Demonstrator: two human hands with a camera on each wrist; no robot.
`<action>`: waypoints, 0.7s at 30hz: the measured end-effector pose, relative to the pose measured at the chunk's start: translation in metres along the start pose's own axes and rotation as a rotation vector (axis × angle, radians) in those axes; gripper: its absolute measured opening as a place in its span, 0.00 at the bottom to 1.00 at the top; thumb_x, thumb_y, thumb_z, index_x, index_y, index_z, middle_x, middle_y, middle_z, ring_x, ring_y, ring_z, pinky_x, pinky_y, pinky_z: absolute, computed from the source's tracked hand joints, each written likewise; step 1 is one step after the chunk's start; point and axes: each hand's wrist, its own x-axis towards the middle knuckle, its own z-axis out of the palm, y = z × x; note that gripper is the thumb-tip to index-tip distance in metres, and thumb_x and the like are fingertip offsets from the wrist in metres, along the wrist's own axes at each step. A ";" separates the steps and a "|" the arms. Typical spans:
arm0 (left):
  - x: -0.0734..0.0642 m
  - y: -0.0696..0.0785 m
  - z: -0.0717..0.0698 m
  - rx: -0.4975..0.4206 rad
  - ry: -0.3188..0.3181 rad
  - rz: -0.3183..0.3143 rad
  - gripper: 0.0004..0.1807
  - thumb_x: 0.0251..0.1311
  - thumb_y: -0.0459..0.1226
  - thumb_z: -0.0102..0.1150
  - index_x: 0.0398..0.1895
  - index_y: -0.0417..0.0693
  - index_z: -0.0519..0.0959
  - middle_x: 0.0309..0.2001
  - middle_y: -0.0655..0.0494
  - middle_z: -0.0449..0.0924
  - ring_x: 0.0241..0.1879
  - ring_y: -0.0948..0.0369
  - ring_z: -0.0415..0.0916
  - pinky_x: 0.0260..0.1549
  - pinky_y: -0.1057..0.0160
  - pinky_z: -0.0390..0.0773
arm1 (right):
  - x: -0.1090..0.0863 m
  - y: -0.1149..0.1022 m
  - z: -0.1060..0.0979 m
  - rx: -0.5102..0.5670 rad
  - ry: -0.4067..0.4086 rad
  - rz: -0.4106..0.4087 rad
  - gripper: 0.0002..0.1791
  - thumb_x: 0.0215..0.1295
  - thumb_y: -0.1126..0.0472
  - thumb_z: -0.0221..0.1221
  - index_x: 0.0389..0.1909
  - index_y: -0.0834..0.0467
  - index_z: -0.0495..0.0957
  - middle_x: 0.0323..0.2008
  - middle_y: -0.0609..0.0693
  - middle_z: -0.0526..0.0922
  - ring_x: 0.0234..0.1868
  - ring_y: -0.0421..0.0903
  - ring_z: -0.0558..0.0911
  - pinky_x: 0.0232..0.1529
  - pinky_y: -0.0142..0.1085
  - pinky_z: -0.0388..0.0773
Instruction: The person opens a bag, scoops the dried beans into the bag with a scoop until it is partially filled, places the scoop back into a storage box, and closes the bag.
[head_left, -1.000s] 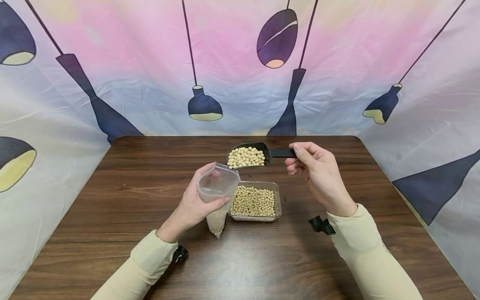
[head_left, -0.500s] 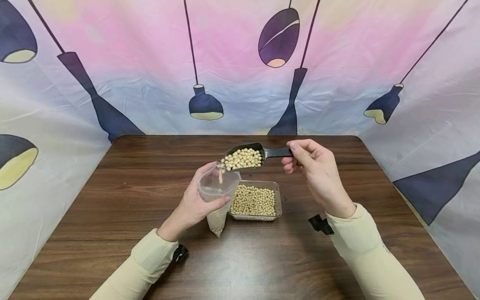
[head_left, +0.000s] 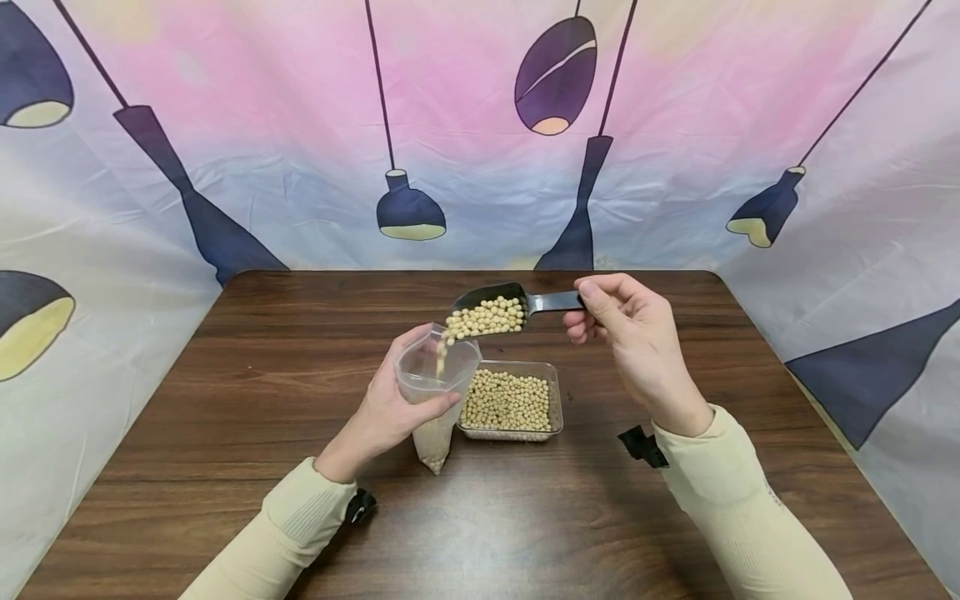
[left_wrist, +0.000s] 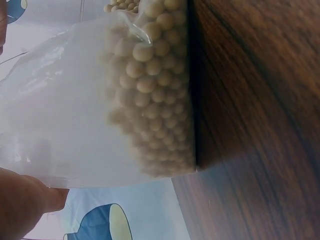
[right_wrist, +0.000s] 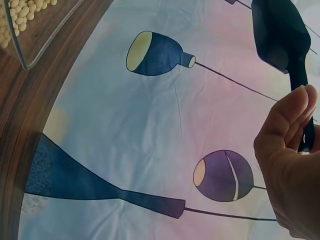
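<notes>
My left hand (head_left: pixel 382 414) grips a clear plastic bag (head_left: pixel 432 427) near its top, with the mouth spread wide. Pale round beans fill the bag's lower part, seen closely through its side in the left wrist view, where the bag (left_wrist: pixel 75 110) stands with its base at the table. Between thumb and fingers, my right hand (head_left: pixel 637 342) pinches the handle of a black scoop (head_left: pixel 551 302). The scoop tilts down to the left over the bag's mouth, and beans (head_left: pixel 487 317) spill from its lip into the bag. In the right wrist view the scoop (right_wrist: pixel 282 35) shows its underside.
A clear rectangular container (head_left: pixel 557 408) of the same beans stands on the table just right of the bag, below the scoop. The dark wooden table (head_left: pixel 225 400) reaches back to a fabric backdrop (head_left: pixel 480 208) printed with hanging lamps.
The scoop, level a second ago, has shifted slightly left and tipped toward the bag. Beans have begun falling from it in a stream. My left hand and the bag stay nearly still.
</notes>
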 end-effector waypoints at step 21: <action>-0.001 0.001 -0.001 0.001 -0.001 -0.031 0.46 0.49 0.30 0.73 0.71 0.53 0.60 0.54 0.53 0.70 0.53 0.57 0.69 0.51 0.55 0.71 | -0.005 -0.010 0.003 -0.087 0.001 -0.122 0.10 0.70 0.63 0.57 0.45 0.66 0.77 0.26 0.54 0.84 0.27 0.43 0.84 0.31 0.36 0.82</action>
